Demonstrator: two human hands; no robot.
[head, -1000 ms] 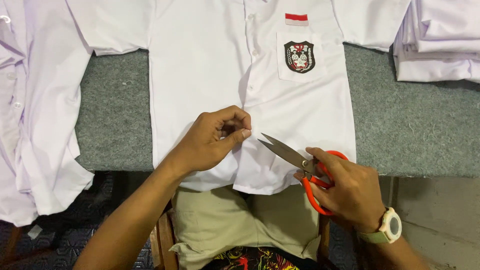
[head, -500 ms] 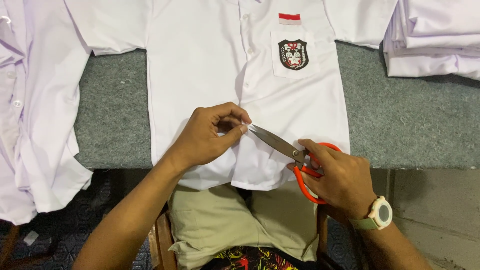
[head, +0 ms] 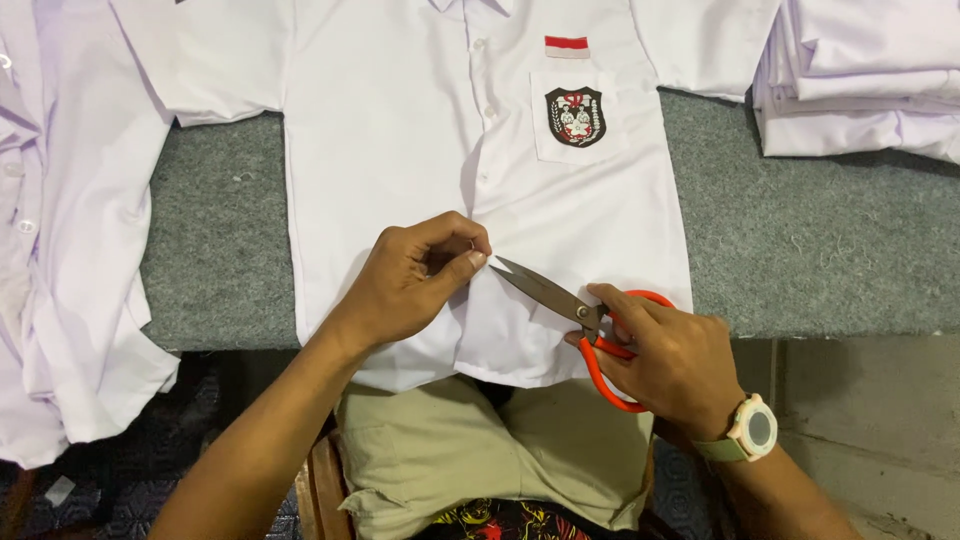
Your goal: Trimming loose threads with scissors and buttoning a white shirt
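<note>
We look down at a white school shirt [head: 400, 130] spread flat on a grey table [head: 820, 250], its hem hanging over the near edge. Our left hand [head: 415, 275] pinches the front placket, while our right hand [head: 670, 360] grips orange-handled scissors [head: 575, 315], blades slightly parted, tips just beside the pinched fabric.

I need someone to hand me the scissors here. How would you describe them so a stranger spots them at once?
On the white shirt spread over the grey table, look near its bottom hem. The scissors sit in the right hand, the only thing with orange handles.
</note>
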